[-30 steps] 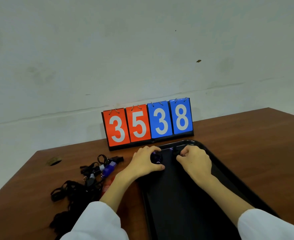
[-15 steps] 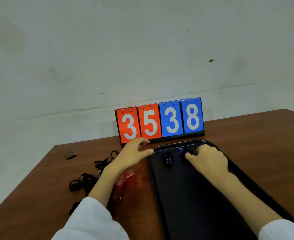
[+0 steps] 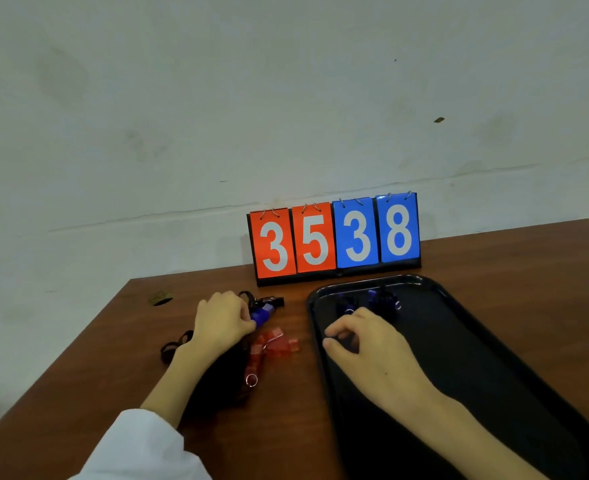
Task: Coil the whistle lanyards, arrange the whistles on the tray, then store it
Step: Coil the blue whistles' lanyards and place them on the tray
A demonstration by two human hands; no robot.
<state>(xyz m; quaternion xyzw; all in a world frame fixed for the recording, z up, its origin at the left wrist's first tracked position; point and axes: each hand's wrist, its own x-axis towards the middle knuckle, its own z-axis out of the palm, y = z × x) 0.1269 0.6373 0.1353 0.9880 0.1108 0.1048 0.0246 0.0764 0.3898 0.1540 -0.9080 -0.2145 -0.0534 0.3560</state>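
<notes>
A black tray (image 3: 494, 358) lies on the right of the brown table. Two blue whistles with coiled black lanyards sit at its far end, one (image 3: 348, 305) to the left of the other (image 3: 385, 299). My right hand (image 3: 366, 344) hovers over the tray's near-left part, fingers loosely curled, holding nothing. My left hand (image 3: 222, 320) is left of the tray and grips a blue whistle (image 3: 262, 312) from the pile. Red translucent whistles (image 3: 272, 344) and a tangle of black lanyards (image 3: 217, 382) lie beside that hand, partly hidden under my wrist.
A flip scoreboard (image 3: 334, 240) reading 3538 stands behind the tray against the white wall. A small black clip (image 3: 274, 301) lies by the blue whistle. A cable hole (image 3: 160, 299) marks the table's far left. Bare tabletop (image 3: 511, 258) extends to the right.
My left hand left the tray and moved left onto the whistle pile, closing on a blue whistle. My right hand drew back from the tray's far end toward me.
</notes>
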